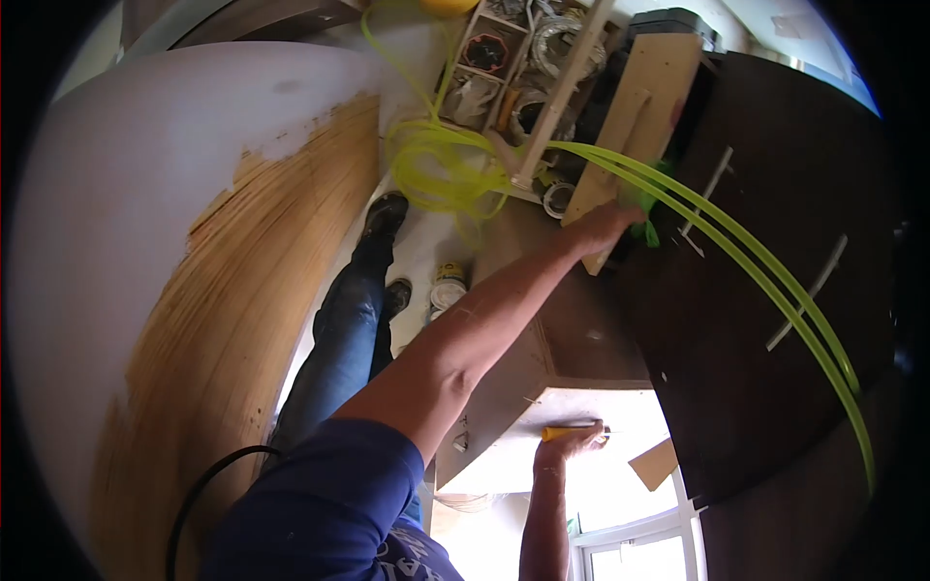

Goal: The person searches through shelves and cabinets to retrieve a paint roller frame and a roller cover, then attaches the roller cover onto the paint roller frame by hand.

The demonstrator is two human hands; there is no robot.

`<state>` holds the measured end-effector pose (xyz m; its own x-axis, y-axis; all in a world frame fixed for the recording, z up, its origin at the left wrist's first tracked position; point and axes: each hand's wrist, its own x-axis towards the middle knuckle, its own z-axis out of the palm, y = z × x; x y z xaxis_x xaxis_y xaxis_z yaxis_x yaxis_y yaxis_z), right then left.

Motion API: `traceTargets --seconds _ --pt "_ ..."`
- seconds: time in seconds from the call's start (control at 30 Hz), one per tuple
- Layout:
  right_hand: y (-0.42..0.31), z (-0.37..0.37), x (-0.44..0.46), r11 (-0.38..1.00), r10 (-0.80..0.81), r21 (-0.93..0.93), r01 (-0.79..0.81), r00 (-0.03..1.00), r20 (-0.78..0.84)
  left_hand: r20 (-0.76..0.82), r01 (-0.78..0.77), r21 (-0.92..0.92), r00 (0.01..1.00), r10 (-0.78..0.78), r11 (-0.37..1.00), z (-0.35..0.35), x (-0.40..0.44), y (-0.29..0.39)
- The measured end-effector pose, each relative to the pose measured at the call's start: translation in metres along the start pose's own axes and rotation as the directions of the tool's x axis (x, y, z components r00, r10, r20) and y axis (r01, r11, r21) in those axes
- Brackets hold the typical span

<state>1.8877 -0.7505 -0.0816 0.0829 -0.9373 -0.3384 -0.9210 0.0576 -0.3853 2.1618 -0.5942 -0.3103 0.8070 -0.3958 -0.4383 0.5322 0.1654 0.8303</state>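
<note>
This looks like a reaching step for the left hand (615, 226); the next move would call for a sure hold. Beyond its fingers stands a dark panel (794, 184); just beside them, a pale plank (668, 82). Yellow-green tubing (586, 152) arcs past them — an obstacle — and green plastic (652, 232) sits at them, grip unclear. The right hand (581, 441) has its fingers wrapped around a yellow-handled tool (556, 433).

White-framed window (630, 538), glaringly bright; pale floor (415, 254); large wood-grained panel (257, 290), patchily pale-coated.
</note>
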Motion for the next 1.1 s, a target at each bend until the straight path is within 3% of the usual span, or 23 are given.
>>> traceTargets --seconds 0.07,0.17,0.2,0.27,0.3,0.37,0.43,0.47,0.53,0.57,0.6,0.63,0.7,0.77,0.8,0.87,0.93,0.97,1.03,1.1 --pt "0.005 -0.003 0.007 0.999 -0.051 0.021 0.05 0.998 0.046 0.0 0.031 -0.25 0.999 -0.032 0.968 -0.002 -0.002 0.003" --pt "0.001 0.004 -0.001 0.998 -0.04 0.053 0.04 0.999 0.008 -0.051 0.085 -0.589 0.988 -0.142 0.804 -0.003 -0.017 0.013" --pt "0.002 0.003 0.0 0.998 -0.066 0.014 0.066 0.998 -0.006 0.047 0.069 -0.519 0.998 -0.052 0.852 -0.008 -0.014 -0.008" --pt "-0.006 0.007 -0.008 0.994 -0.083 0.067 0.088 0.994 -0.074 0.063 0.132 -0.497 0.991 -0.117 0.857 -0.006 -0.043 -0.01" --pt "-0.012 0.008 -0.015 0.994 -0.081 0.068 0.087 0.993 -0.089 0.01 0.181 -0.482 0.979 -0.202 0.857 0.0 -0.061 -0.015" --pt "-0.018 0.012 -0.019 0.991 -0.099 0.078 0.107 0.99 -0.099 -0.134 0.156 -0.372 0.966 -0.219 0.915 0.0 -0.098 -0.055" --pt "-0.016 0.013 -0.019 0.978 -0.139 0.135 0.156 0.982 -0.125 -0.33 0.042 -0.222 0.937 -0.116 0.974 -0.009 -0.139 -0.118" --pt "-0.015 0.013 -0.017 0.989 -0.125 0.055 0.135 0.98 -0.155 -0.441 -0.05 -0.129 0.897 -0.012 0.99 -0.012 -0.167 -0.145" --pt "-0.027 0.007 -0.029 0.992 -0.122 -0.048 0.116 0.98 -0.159 -0.588 0.014 -0.125 0.804 -0.086 0.992 -0.007 -0.228 -0.139" --pt "-0.026 0.006 -0.029 0.991 -0.115 -0.086 0.102 0.98 -0.163 -0.62 0.156 -0.23 0.738 -0.268 0.961 -0.001 -0.261 -0.117" --pt "-0.025 0.004 -0.029 0.988 -0.109 -0.124 0.089 0.98 -0.166 -0.613 0.251 0.014 0.767 -0.19 0.968 -0.006 -0.288 -0.154" --pt "-0.023 0.004 -0.026 0.985 -0.113 -0.152 0.086 0.977 -0.181 -0.588 0.323 0.259 0.8 -0.116 0.91 -0.013 -0.313 -0.193" --pt "-0.016 0.01 -0.015 0.976 -0.132 -0.2 0.087 0.966 -0.22 -0.392 0.453 0.578 0.883 -0.257 0.679 -0.011 -0.372 -0.187" --pt "-0.006 0.01 -0.006 0.973 -0.167 -0.188 0.134 0.971 -0.171 -0.23 0.492 0.644 0.855 -0.465 0.586 -0.006 -0.424 -0.132" --pt "0.005 0.018 0.009 0.955 -0.169 -0.269 0.121 0.972 -0.161 -0.215 0.464 0.784 0.826 -0.521 0.412 -0.011 -0.446 -0.14" --pt "0.029 0.044 0.038 0.893 -0.175 -0.44 0.096 0.974 -0.142 -0.274 0.479 0.823 0.806 -0.525 0.305 -0.013 -0.507 -0.145" --pt "0.009 0.013 0.011 0.949 -0.158 -0.278 0.152 0.987 -0.003 -0.261 0.387 0.921 0.711 -0.653 0.054 -0.008 -0.565 -0.115" --pt "0.024 0.027 0.036 0.932 -0.246 -0.263 0.249 0.968 0.048 -0.268 0.31 0.948 0.65 -0.711 -0.074 -0.009 -0.594 -0.1" --pt "0.048 0.026 0.047 0.925 -0.355 -0.114 0.363 0.931 0.09 -0.272 0.435 0.897 0.681 -0.68 0.078 -0.018 -0.648 -0.116" --pt "0.057 -0.018 0.017 0.9 -0.419 0.193 0.391 0.898 0.137 -0.269 0.486 0.86 0.692 -0.669 0.157 -0.021 -0.692 -0.121"
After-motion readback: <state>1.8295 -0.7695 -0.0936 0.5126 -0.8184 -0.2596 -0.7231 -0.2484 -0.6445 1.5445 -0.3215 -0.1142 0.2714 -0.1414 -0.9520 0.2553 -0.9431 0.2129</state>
